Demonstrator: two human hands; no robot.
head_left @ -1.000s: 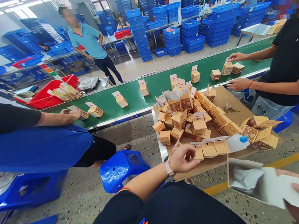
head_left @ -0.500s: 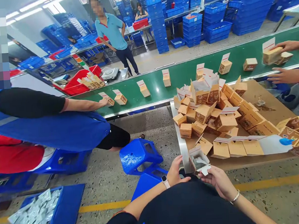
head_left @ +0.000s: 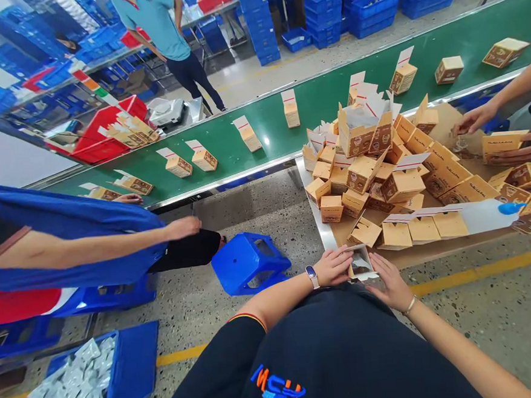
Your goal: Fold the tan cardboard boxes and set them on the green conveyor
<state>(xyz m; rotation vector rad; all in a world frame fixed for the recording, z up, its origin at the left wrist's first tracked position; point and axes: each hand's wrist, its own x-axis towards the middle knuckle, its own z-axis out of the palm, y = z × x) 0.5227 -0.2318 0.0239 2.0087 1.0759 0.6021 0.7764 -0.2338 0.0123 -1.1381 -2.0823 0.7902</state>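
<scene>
Close to my body, an open-topped small cardboard box (head_left: 359, 261) with pale inner walls and something silvery inside sits between my two hands. My left hand (head_left: 334, 267), the wrist banded by a pale watch, presses along the box's left side. Against its right side rests my right hand (head_left: 389, 282), with a bracelet on the wrist. Just beyond my hands is the table (head_left: 324, 219), heaped with tan-and-brown boxes (head_left: 359, 174), several with raised flaps. A row of boxes (head_left: 424, 229) lines the near edge beside a white bottle with a blue cap (head_left: 489, 213).
A green conveyor belt (head_left: 269, 123) carrying spaced boxes crosses behind the table. Blue stools (head_left: 247, 261) stand left of me. A blue bin (head_left: 136, 365) holds silvery packets. One co-worker's arm (head_left: 159, 235) reaches in from the left; another's hand (head_left: 480, 117) is at the table's right.
The box held low at the right a second ago came in front of me, and both hands are now on its sides. The right co-worker's hands moved from the belt to the table.
</scene>
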